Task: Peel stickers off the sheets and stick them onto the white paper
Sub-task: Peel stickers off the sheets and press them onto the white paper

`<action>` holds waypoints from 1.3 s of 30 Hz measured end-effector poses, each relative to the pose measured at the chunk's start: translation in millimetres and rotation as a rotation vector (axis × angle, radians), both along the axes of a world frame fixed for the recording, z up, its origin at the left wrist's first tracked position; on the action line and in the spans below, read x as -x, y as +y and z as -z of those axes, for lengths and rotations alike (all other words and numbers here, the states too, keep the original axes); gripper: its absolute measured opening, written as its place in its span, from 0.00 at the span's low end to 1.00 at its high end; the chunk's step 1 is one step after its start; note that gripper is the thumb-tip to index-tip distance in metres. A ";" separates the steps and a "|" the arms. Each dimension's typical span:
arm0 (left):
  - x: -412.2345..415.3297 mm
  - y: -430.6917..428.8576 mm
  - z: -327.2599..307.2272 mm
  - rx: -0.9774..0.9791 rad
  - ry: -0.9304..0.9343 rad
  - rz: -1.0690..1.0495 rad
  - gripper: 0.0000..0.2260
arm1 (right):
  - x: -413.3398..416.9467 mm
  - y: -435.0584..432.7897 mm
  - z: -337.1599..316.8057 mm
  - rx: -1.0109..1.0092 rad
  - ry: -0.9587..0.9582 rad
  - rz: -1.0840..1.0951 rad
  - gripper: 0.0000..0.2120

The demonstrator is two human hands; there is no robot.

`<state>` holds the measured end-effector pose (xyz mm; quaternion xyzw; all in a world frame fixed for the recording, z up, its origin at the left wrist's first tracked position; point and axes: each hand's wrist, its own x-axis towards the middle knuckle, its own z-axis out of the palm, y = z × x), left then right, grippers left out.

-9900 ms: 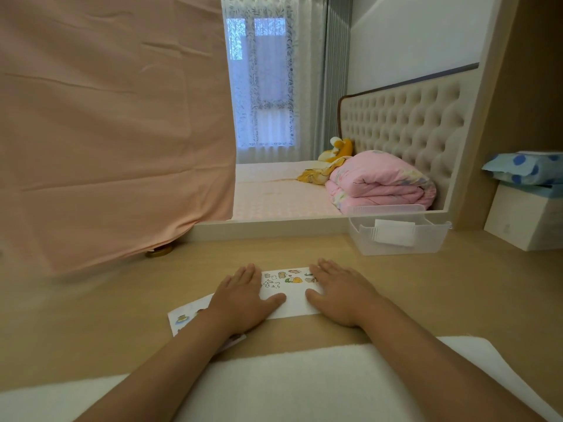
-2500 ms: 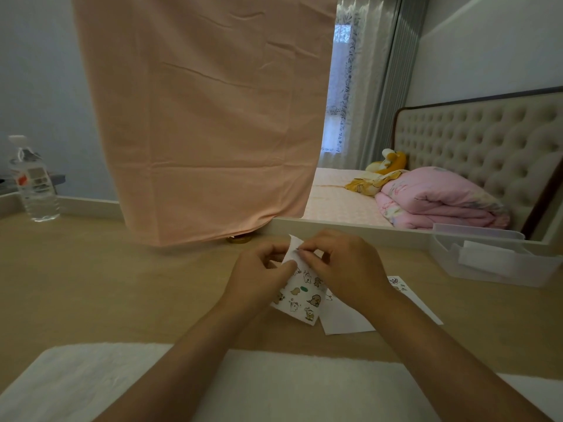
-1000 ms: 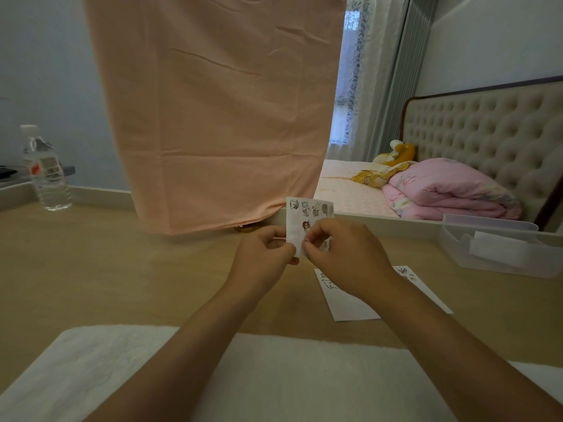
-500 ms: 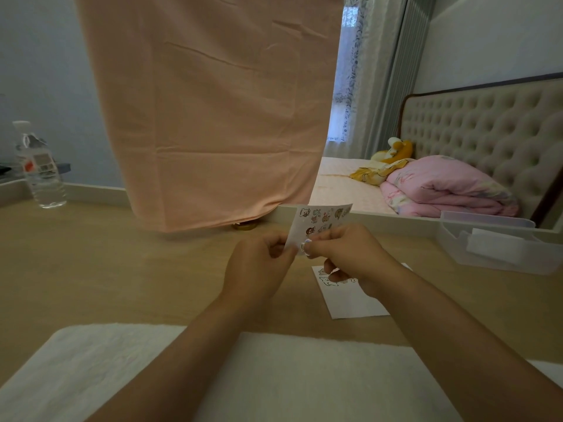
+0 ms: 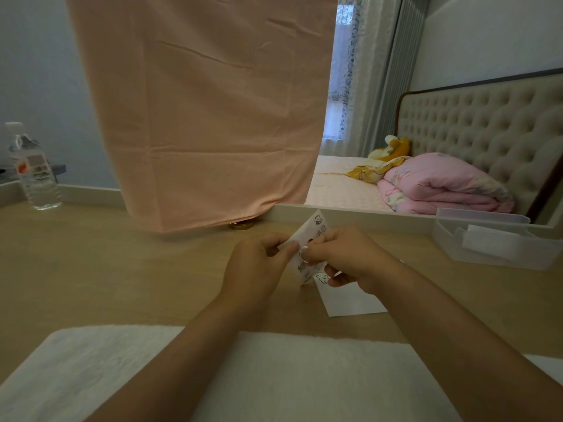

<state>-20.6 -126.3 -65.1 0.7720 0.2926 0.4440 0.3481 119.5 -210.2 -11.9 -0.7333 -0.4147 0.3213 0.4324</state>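
Sticker sheet (image 5: 307, 239) tilted above the desk (image 5: 106, 269), left hand (image 5: 259, 266) pinching its left edge, right hand (image 5: 350, 257) pinching a sticker (image 5: 303, 253), white paper (image 5: 347, 300) flat beneath the right hand.

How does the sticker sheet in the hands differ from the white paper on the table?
The sticker sheet is tilted in the air, pinched by the left hand and right hand; the white paper lies flat on the table. The sticker sheet shows several cartoons; the white paper is mostly blank, with one figure visible near a corner. Both are thin and white.
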 end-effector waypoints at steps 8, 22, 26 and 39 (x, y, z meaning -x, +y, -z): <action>-2.3 -12.2 -2.7 0.253 -0.217 0.038 0.08 | -2.6 2.6 3.5 0.022 0.105 0.009 0.10; -9.2 -10.4 -3.7 0.471 -0.240 0.087 0.11 | 3.4 9.2 13.6 -0.235 -0.336 0.099 0.03; -11.0 -11.6 -8.3 0.590 -0.226 0.120 0.09 | 5.8 8.0 16.3 -0.239 -0.608 0.045 0.03; -17.5 -8.9 5.5 0.469 -0.387 -0.079 0.04 | 11.3 9.9 14.3 -0.181 -0.030 0.108 0.03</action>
